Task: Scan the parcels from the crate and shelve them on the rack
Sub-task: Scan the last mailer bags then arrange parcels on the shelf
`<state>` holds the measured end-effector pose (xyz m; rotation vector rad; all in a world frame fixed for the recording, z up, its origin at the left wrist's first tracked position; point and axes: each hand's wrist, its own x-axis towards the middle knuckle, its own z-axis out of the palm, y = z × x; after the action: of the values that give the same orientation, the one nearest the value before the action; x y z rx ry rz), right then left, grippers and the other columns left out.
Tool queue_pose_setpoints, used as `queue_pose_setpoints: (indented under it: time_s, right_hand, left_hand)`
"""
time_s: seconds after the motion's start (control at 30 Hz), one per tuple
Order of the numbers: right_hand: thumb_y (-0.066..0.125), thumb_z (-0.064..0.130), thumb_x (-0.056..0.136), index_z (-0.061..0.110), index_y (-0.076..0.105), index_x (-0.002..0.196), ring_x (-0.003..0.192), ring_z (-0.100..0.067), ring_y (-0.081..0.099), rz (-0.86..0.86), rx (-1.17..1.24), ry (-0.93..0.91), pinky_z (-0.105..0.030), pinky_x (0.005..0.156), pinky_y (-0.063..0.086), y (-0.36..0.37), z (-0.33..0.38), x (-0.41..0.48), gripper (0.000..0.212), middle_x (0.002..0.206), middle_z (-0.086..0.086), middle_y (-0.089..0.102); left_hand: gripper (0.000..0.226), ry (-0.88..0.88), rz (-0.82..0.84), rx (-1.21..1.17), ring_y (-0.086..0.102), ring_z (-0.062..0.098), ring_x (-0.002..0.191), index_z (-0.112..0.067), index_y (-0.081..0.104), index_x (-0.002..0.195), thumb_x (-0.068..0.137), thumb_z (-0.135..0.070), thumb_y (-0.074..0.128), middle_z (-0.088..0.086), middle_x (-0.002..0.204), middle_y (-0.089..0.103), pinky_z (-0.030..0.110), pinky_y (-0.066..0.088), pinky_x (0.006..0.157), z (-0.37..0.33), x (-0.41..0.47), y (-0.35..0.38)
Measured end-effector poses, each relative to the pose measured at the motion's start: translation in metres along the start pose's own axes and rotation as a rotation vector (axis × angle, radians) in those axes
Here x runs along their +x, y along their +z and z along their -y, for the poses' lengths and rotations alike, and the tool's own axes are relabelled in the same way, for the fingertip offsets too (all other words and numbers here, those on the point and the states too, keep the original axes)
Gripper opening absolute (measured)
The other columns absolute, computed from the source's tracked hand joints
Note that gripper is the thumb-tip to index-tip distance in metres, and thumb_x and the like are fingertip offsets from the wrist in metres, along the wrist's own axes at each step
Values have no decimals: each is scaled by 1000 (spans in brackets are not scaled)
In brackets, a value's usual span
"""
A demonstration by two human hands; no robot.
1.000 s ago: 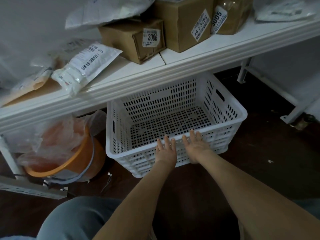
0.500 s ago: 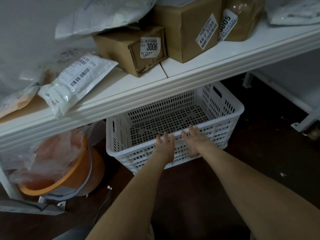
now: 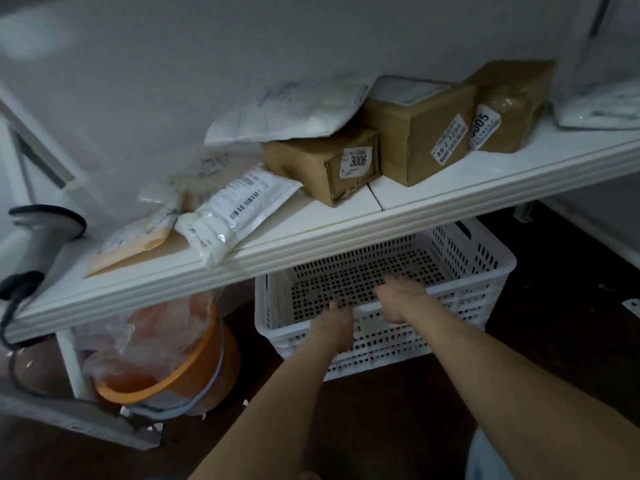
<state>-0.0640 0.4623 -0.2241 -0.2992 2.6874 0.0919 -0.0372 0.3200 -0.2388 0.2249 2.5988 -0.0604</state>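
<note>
- White perforated crate (image 3: 460, 306) sits on the dark floor (image 3: 554, 341), partly tucked under the white rack shelf (image 3: 450, 199). Interior mesh bottom shows bare where visible; the far part is hidden by the shelf edge.
- Left hand (image 3: 334, 327) at the crate's near rim, fingers reaching over the edge; grip looks loosely spread, holding nothing. Fingertips blurred.
- Right hand (image 3: 403, 297) just beside the left, over the same near rim, fingers extended into the crate opening; grip spread, nothing pinched. Contact with the rim likely, but blur prevents certainty.
- Both forearms bare, reaching forward and down from the lower frame.
- Parcels are on the shelf, not in the crate:
- Small brown box labelled 3006 (image 3: 322, 164), near shelf centre.
- Larger brown box (image 3: 419, 133) touching its right side, label partly legible.
- Brown wrapped parcel (image 3: 509, 105) further right, label ending 005.
- White mailer bag (image 3: 287, 112) lying across the top of the 3006 box.
- Padded white pouch with barcode label (image 3: 235, 209) at the shelf's front edge, overhanging slightly.
- Tan envelope (image 3: 135, 240) left of the pouch.
- White bag (image 3: 602, 109) at far right.
- Handheld scanner (image 3: 41, 237) with cable rests at the shelf's left end.
- Orange bucket with plastic liner (image 3: 166, 358) stands under the shelf, left of the crate.
</note>
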Motion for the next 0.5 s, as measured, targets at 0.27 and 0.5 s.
queue_pose_setpoints:
  time_s: [0.27, 0.5]
  right_hand:
    - [53, 17, 96, 17, 58, 125, 111, -27, 53, -89, -44, -131, -37, 83, 52, -56, 49, -46, 30, 131, -7, 45]
    - [52, 14, 94, 17, 62, 112, 98, -27, 53, -354, -55, -234, -33, 69, 39, -96, 39, -125, 20, 118, -5, 51]
  left_hand:
    - [34, -49, -120, -26, 54, 29, 109, -11, 47, 131, 97, -18, 46, 15, 135, 40, 43, 50, 91, 22, -64, -47]
    - [23, -36, -328, -9, 61, 25, 98, -16, 60, 115, 95, -17, 49, 5, 111, 62, 38, 53, 75, 0, -122, -87]
